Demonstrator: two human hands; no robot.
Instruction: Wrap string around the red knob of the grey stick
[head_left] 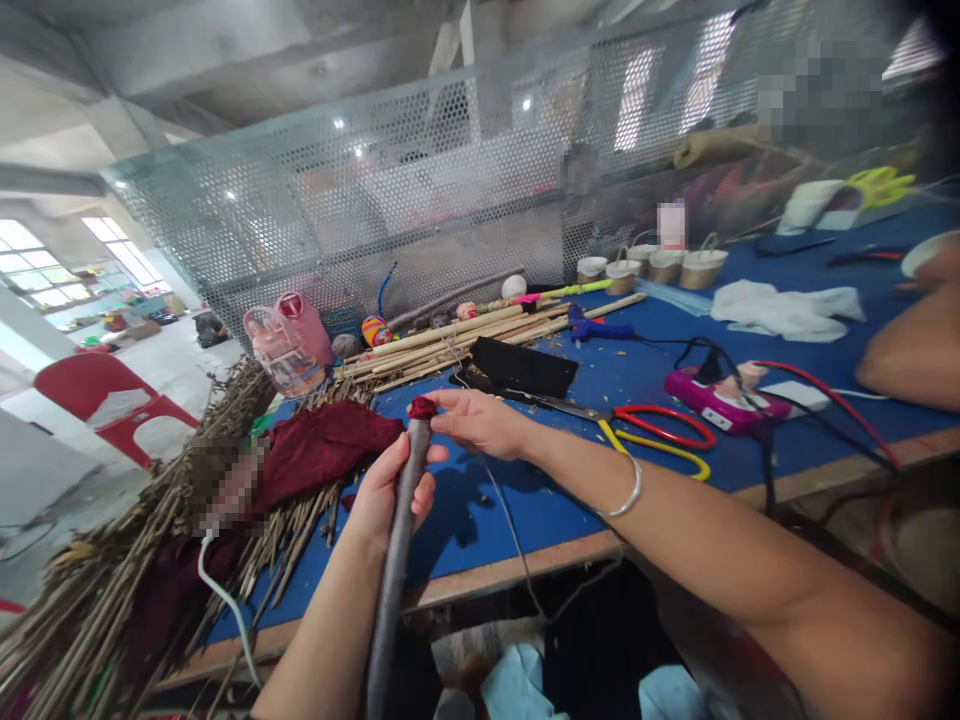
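My left hand [397, 485] is wrapped around a long grey fabric-covered stick [403, 540], held tilted upright over the table's near edge. A small dark red cloth cap [422, 408] covers the stick's top end. My right hand [472, 420] pinches at this red cloth with thumb and fingers. A thin grey thread [510, 520] hangs from near my hands past the table edge. Left of them lies a crumpled dark red cloth [315, 450] on a heap of dry twigs [112, 590]. Scissors [637, 425] with red and yellow handles lie behind my right forearm.
Wooden sticks [450, 335], a black cloth [525, 368] and a blue glue gun [596, 327] lie across the blue table [457, 520]. A purple power strip [720, 395] with cables sits at right, near another person's arm [915, 340]. Small pots [664, 265] and a mesh panel [420, 190] stand behind.
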